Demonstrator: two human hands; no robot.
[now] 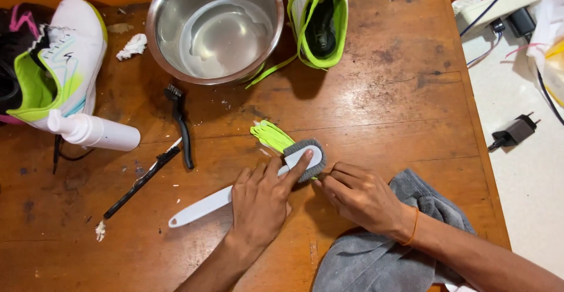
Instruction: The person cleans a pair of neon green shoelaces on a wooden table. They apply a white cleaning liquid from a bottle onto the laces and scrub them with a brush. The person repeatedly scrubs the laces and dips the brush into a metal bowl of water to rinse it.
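My left hand (261, 201) grips a white long-handled brush (202, 207) and presses its grey-bristled head (305, 158) down on a bundle of neon green shoelaces (270, 136) lying on the wooden table (382, 110). My right hand (358, 195) rests just right of the brush head, fingertips pinning the near end of the laces to the table. A grey cloth (376, 257) lies under my right wrist.
A steel bowl (215, 27) with water stands at the back. White-and-green shoes sit at back centre (320, 19) and far left (59, 63). A white spray bottle (94, 131), two small black brushes (181, 124) (141, 180), a power strip (499, 4) and an adapter (516, 131) lie around.
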